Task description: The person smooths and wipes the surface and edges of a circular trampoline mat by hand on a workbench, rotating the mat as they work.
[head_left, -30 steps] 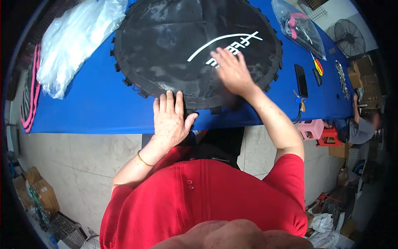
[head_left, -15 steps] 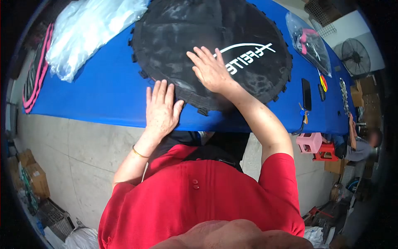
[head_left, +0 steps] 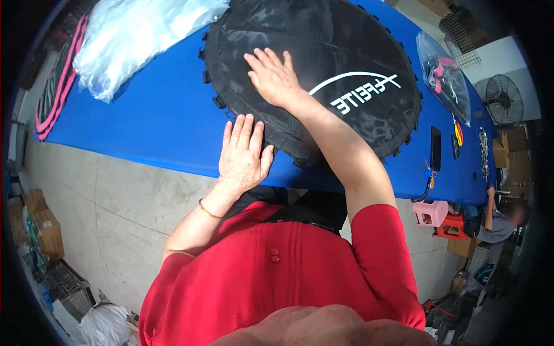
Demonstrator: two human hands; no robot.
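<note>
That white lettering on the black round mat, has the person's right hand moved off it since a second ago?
Yes. The right hand now lies flat left of the white lettering on the round mat, no longer covering it.

Round mat on the table, both hands flat on it

The trampoline mat (head_left: 323, 63) lies on the table (head_left: 150, 121); the right hand (head_left: 272, 78) rests on its middle, the left hand (head_left: 245, 155) at its near edge. Plastic sheeting (head_left: 138, 34) lies left, a bagged bundle (head_left: 444, 78) and phone (head_left: 436, 148) right.
</note>
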